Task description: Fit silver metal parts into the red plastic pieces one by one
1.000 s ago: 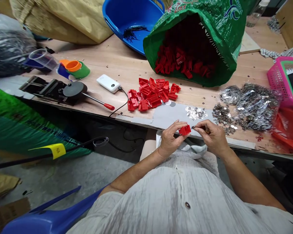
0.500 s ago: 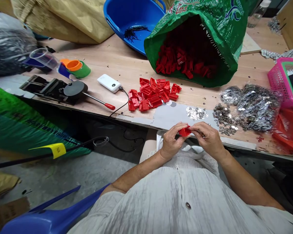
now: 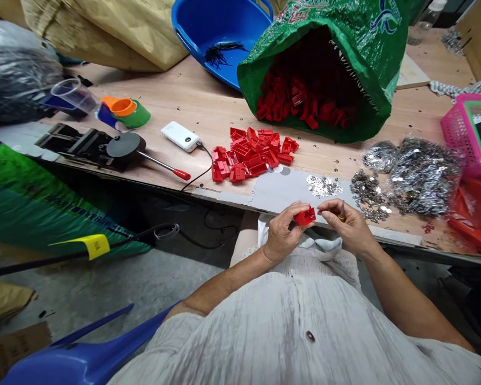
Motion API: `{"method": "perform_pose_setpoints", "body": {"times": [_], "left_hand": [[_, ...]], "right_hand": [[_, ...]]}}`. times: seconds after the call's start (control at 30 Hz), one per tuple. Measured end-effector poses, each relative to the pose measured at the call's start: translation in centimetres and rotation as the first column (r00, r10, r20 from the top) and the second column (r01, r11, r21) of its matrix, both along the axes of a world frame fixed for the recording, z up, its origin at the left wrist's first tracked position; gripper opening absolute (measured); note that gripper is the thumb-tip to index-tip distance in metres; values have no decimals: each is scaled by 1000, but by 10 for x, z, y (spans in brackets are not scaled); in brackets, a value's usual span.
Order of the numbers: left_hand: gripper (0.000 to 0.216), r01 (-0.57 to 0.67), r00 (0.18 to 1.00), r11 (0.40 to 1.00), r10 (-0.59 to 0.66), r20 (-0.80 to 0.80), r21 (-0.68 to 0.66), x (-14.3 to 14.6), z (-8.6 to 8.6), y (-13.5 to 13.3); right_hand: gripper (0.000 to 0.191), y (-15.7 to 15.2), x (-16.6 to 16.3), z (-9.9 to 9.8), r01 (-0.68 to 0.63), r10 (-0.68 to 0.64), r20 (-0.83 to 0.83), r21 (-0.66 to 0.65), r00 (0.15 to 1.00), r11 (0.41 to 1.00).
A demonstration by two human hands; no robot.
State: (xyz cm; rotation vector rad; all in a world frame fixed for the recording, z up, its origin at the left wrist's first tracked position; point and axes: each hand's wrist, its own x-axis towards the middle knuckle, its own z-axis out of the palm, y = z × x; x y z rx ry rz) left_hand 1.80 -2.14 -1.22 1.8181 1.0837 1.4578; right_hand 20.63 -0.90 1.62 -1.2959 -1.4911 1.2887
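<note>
My left hand grips a small red plastic housing in front of the table's edge, its open side turned toward my right hand. Just to the right, my right hand is pinched at thumb and forefinger, a short gap from the housing; whatever sits between those fingertips is too small to make out. Beyond my hands lies a pile of shiny flat metal pieces on a grey sheet. Darker small metal parts are heaped to the right of it. More red housings lie in a loose pile farther left.
A green sack full of red housings lies behind the pile, beside a blue basin. At left are a lever press and a white power bank. Bagged metal parts and a pink basket stand at right.
My right hand has drawn back a little to the right, away from the red housing. The housing has turned in my left hand so that its open side shows.
</note>
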Motion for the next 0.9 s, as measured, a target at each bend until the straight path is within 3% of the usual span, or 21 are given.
{"method": "perform_pose_setpoints", "body": {"times": [0.13, 0.3, 0.63, 0.9], "left_hand": [[34, 42, 999, 998, -40, -22, 51, 0, 1, 2], [36, 146, 986, 985, -138, -92, 92, -2, -1, 4], [34, 161, 987, 987, -160, 13, -6, -3, -11, -6], [33, 269, 955, 963, -262, 136, -31, -4, -21, -8]], "right_hand": [[29, 3, -6, 1, -55, 46, -97, -89, 994, 994], [32, 6, -6, -5, -111, 104, -74, -99, 992, 989], [44, 2, -10, -12, -172, 115, -238, -237, 965, 956], [45, -8, -2, -14, -235, 118, -312, -370, 943, 899]]}}
